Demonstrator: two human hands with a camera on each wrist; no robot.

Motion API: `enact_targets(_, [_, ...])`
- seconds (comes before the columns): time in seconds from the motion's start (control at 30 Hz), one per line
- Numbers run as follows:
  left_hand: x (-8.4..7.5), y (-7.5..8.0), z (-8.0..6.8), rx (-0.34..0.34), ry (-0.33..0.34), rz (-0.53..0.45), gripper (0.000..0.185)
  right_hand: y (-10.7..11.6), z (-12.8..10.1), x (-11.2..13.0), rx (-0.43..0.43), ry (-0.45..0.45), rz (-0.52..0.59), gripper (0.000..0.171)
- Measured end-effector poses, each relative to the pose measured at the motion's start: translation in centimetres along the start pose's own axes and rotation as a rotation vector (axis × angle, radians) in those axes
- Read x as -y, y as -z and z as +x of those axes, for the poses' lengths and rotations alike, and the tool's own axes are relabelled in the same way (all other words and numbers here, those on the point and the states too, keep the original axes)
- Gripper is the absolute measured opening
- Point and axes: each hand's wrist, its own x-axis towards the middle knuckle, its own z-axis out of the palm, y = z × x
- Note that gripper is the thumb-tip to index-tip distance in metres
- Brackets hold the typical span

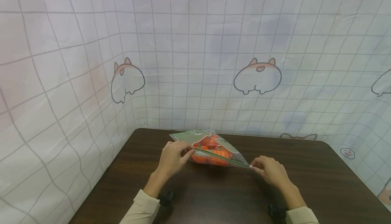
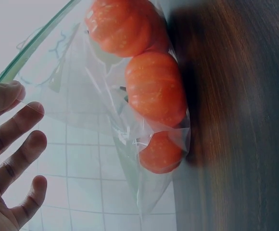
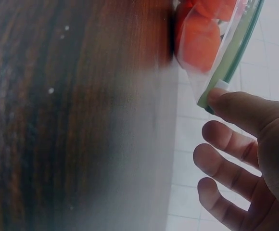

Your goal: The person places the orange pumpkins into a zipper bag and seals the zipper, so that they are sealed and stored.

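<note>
Hands, left [image 1: 174,154] and right [image 1: 268,169], pinch zip bag [image 1: 213,147] ends; no legible writing.

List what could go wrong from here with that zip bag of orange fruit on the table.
1. The right hand pinches only the corner of the zip strip; it may slip free.
2. The left hand holds the strip's other end, so the middle may stay unsealed.
3. The orange fruits bulge the bag near the strip and could hinder closing.
</note>
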Motion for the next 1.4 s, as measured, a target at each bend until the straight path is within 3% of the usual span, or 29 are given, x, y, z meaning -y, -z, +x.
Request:
enact_targets(0.5, [-0.1, -0.1, 0.0, 0.041, 0.028, -0.023, 0.005, -0.3, 0.1, -0.1, -0.001, 0.010, 0.002, 0.003])
enact_targets(1.0, [-0.3, -0.5, -0.1, 0.050, -0.004, -0.049, 0.004, -0.4, 0.3, 0.1, 0.016, -0.032, 0.026, 0.004])
enact_targets(1.4, [-1.5, -1.4, -0.4, 0.126, -0.052, -0.087, 0.005, -0.3, 0.3, 0.2, 0.007, -0.018, 0.051, 0.005])
